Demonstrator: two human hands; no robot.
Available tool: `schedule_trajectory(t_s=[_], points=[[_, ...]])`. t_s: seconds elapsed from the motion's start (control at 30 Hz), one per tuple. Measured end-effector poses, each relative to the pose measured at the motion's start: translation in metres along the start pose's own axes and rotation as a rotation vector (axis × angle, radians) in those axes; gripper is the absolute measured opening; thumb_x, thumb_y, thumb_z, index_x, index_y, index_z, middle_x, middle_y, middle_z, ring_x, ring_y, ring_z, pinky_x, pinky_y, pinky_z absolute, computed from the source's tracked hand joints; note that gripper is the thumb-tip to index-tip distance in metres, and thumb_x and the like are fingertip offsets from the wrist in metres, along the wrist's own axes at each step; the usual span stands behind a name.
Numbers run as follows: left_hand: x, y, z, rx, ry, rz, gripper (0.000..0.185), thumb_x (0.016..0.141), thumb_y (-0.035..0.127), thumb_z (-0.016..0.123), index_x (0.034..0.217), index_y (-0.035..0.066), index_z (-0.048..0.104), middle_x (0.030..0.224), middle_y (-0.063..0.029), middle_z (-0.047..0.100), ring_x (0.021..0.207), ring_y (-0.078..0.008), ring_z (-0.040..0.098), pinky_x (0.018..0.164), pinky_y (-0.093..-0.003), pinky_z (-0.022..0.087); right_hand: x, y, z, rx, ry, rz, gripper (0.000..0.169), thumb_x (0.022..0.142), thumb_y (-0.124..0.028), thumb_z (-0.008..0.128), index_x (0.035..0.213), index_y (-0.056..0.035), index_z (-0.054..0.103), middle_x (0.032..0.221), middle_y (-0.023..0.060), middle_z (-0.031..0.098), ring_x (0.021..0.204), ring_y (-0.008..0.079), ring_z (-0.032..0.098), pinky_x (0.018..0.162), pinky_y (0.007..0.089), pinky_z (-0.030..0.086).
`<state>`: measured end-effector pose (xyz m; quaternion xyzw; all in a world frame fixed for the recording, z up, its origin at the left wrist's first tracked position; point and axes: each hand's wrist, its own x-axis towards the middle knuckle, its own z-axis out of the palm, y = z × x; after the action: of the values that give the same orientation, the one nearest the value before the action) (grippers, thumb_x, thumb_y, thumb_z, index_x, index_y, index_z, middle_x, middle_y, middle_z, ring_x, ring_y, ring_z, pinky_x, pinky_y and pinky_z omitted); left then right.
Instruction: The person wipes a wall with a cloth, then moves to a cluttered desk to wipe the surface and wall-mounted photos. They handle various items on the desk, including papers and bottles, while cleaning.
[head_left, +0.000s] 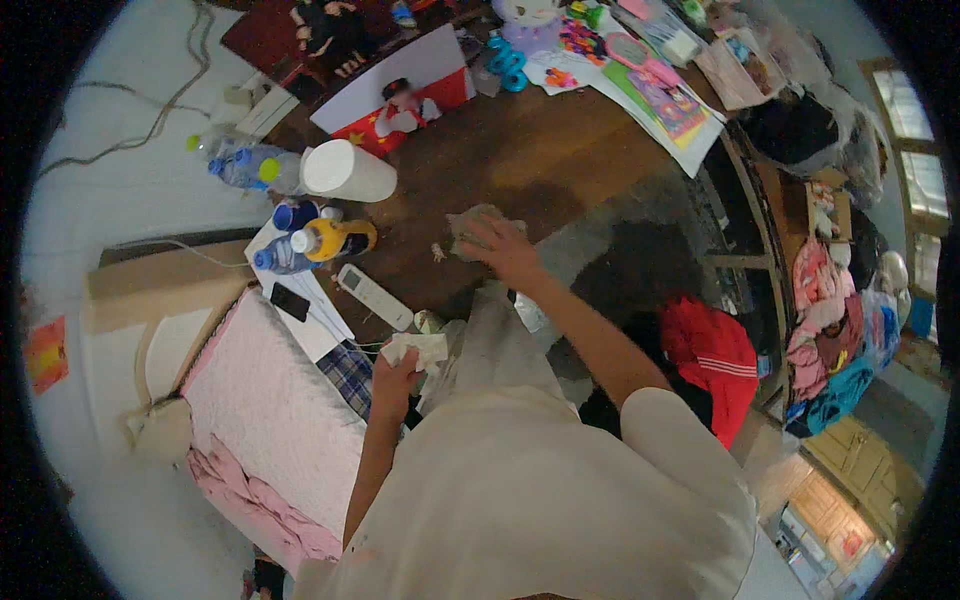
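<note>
My right hand (496, 244) lies palm down on a greyish cloth (469, 214), pressing it against the dark brown wooden tabletop (457, 169). A small pale scrap (438, 253) sits just left of that cloth. In my left hand (396, 375), near my body, is a crumpled white tissue or cloth (420, 349). Beyond the left hand, a white remote control (375, 296) rests at the table's near left. A pale greenish object (427, 322), partly hidden, touches the area by the remote's lower end.
Left stand an orange drink bottle (337, 239), several clear bottles (251, 166) and a white cylinder (349, 171). A black phone (290, 301) lies near the bed (277, 390). Behind are a photo board (397, 97), papers (660, 105) and a pink hand mirror (637, 56). Red clothing (709, 360) hangs right.
</note>
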<state>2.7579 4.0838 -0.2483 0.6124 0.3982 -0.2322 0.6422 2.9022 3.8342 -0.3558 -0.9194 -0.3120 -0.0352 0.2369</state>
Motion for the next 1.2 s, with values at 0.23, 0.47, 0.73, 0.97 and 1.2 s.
schedule_trajectory(t_s=[0.23,0.47,0.73,0.97,1.2], points=[[-0.013,0.020,0.000,0.005,-0.008,-0.032,0.046,0.085,0.022,0.065,0.124,0.007,0.047,0.107,-0.0034,0.058,0.095,-0.0138,0.058,0.076,-0.0276,0.049,-0.059,0.191,-0.073,-0.343,0.377,0.460,0.042,0.083,-0.008,0.051,0.124,-0.0158,0.053,0.127,0.0156,0.048,0.116,0.0362,0.045,0.101,0.0410,0.037],[-0.021,-0.018,-0.029,-0.070,0.062,-0.055,0.050,0.085,0.020,0.065,0.127,0.006,0.042,0.109,-0.0051,0.057,0.097,-0.0159,0.057,0.080,-0.0307,0.050,-0.027,0.087,-0.001,-0.453,0.454,0.601,0.050,0.075,-0.007,0.058,0.122,-0.0213,0.055,0.132,0.0146,0.042,0.121,0.0396,0.039,0.098,0.0535,0.034],[-0.013,-0.014,-0.053,-0.138,-0.082,0.018,0.044,0.086,0.021,0.064,0.123,0.006,0.046,0.110,-0.0042,0.057,0.095,-0.0155,0.058,0.080,-0.0305,0.049,-0.028,-0.103,0.060,-0.018,0.021,0.077,0.046,0.075,-0.005,0.058,0.118,-0.0242,0.058,0.137,0.0080,0.039,0.126,0.0345,0.035,0.103,0.0512,0.029],[-0.024,-0.032,-0.127,-0.117,0.022,0.053,0.042,0.086,0.022,0.064,0.121,0.007,0.047,0.105,-0.0043,0.059,0.093,-0.0153,0.058,0.075,-0.0310,0.050,-0.029,0.028,0.016,0.204,0.393,0.484,0.043,0.077,-0.013,0.056,0.120,-0.0135,0.057,0.125,0.0157,0.050,0.116,0.0369,0.044,0.097,0.0426,0.039],[-0.004,-0.073,-0.198,-0.213,-0.032,0.016,0.036,0.086,0.022,0.064,0.117,0.008,0.049,0.104,-0.0037,0.059,0.092,-0.0165,0.058,0.076,-0.0319,0.050,0.034,-0.025,0.100,-0.460,0.313,0.593,0.046,0.077,-0.004,0.051,0.121,-0.0154,0.057,0.124,0.0175,0.051,0.113,0.0361,0.046,0.093,0.0475,0.040]])
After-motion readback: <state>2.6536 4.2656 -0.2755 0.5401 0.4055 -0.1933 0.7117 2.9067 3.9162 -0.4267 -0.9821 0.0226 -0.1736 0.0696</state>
